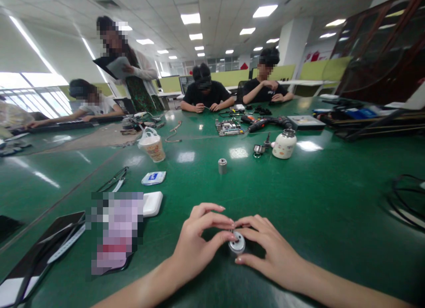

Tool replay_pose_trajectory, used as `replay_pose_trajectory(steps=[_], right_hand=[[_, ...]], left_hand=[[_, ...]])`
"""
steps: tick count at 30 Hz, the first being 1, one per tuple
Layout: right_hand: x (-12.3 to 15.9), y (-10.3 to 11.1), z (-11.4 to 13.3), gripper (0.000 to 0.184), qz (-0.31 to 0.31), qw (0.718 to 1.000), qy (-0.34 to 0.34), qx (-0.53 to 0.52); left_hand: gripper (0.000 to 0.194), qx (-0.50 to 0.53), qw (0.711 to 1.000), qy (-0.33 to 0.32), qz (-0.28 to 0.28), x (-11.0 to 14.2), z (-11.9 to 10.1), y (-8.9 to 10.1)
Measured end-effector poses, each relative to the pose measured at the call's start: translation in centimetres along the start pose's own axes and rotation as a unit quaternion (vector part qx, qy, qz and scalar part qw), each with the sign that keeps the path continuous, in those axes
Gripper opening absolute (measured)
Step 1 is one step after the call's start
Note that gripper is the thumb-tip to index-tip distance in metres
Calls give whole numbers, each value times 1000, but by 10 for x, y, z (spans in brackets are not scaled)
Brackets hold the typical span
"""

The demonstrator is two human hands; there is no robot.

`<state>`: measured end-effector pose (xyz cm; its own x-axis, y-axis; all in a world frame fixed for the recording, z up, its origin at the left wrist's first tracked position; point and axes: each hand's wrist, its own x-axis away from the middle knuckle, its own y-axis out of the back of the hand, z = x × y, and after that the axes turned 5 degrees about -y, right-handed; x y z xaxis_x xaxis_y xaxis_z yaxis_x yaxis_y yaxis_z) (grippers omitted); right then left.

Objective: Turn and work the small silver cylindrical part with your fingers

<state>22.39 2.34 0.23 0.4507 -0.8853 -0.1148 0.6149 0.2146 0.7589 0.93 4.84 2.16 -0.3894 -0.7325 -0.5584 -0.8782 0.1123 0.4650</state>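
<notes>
Where the green tabletop (315, 202) runs off to my far left, a seated person (96, 105) in a white top leans over it, one arm stretched out. Nearer to me lie a dark panel (64, 219), a pale strap (68, 244) across it, and a pink phone (114, 237), largely blurred into squares. Further back, a standing person (146, 72) holds papers (117, 67). On the tabletop come a white case (152, 204) just beside the phone, a packet (153, 178) and, beyond, a cup (156, 151) in a clear bag.

Next is my left hand (206, 232), thumb and fingers drawn together over the near cylinder (237, 245); I cannot tell whether its grip pinches anything small. At the far side, a person (207, 94) in black bends over small work. The far cylinder (222, 166) stands upright alone, short of a circuit board (229, 127).

The near cylinder sits between my hands, its pale, holed top facing up. My right hand (265, 250) has its grip curved round it, thumb on the near side.

Rightward I find a drill (265, 123), another person (265, 86) in black, a white jar (284, 145), a box (305, 123) and, at the edge, a looped cable (395, 190).
</notes>
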Motion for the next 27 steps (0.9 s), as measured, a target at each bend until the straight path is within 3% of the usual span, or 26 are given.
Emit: replay_pose_trajectory(steps=[4, 11, 16, 22, 27], right_hand=[[-1, 0, 0, 36, -4, 1000, 4, 3], [-1, 0, 1, 33, -1, 1000, 3, 2], [-1, 0, 1, 33, -4, 1000, 10, 1], [0, -3, -3, 34, -15, 1000, 17, 2], [2, -2, -4, 38, -29, 999, 30, -28]], left_hand=[[16, 2, 1000, 3, 26, 5, -3, -4], [16, 15, 1000, 4, 19, 6, -4, -5], [24, 5, 997, 9, 77, 7, -9, -5], [45, 11, 988, -27, 149, 10, -13, -2], [76, -15, 990, -38, 135, 16, -4, -8]])
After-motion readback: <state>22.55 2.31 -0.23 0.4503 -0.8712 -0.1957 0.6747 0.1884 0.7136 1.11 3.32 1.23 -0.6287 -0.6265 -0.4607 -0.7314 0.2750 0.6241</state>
